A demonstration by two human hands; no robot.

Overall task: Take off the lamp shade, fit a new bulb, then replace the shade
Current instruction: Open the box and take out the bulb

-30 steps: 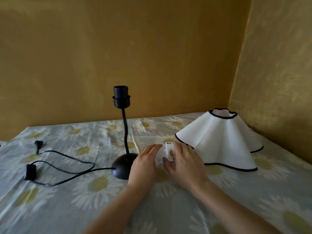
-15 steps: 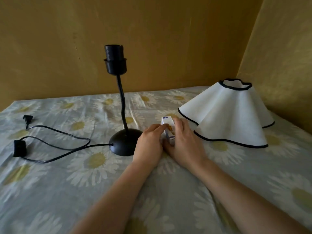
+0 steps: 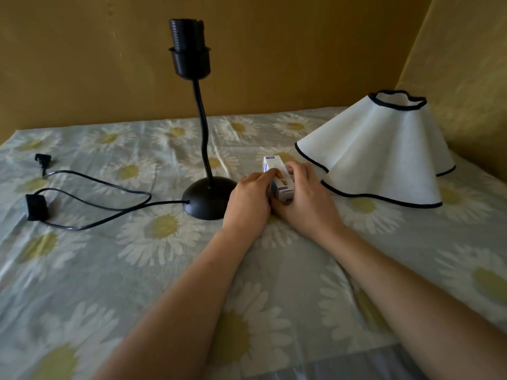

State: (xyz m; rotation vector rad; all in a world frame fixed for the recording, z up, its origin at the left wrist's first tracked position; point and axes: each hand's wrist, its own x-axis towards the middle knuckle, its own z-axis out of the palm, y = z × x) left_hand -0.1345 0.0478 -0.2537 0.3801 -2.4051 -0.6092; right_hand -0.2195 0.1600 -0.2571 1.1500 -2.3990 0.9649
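— Starting at the left edge of the bed, what have we got?

— Black plug lying near that edge, inline switch just in front of it, and the cord looping across the daisy-print sheet to the lamp base.

— And the lamp itself?

— Lamp base upright around the middle of the bed, wavy black stem, bare bulb socket at the top, no shade on it and no bulb fitted that I can see.

— Hands now!

— Left hand just beside the base's right side, fingers curled against the left face of the LED bulb box. Right hand wrapped round the box from the other side, thumb underneath. Both are grasping it. Box tilted, its far end raised, label end up.

— Is it off the sheet?

— Can't tell; the hands hide its lower end.

— Further right?

— White lamp shade, black-trimmed, standing wide rim down near the bed's right edge and far corner, close to the right hand but apart from it.
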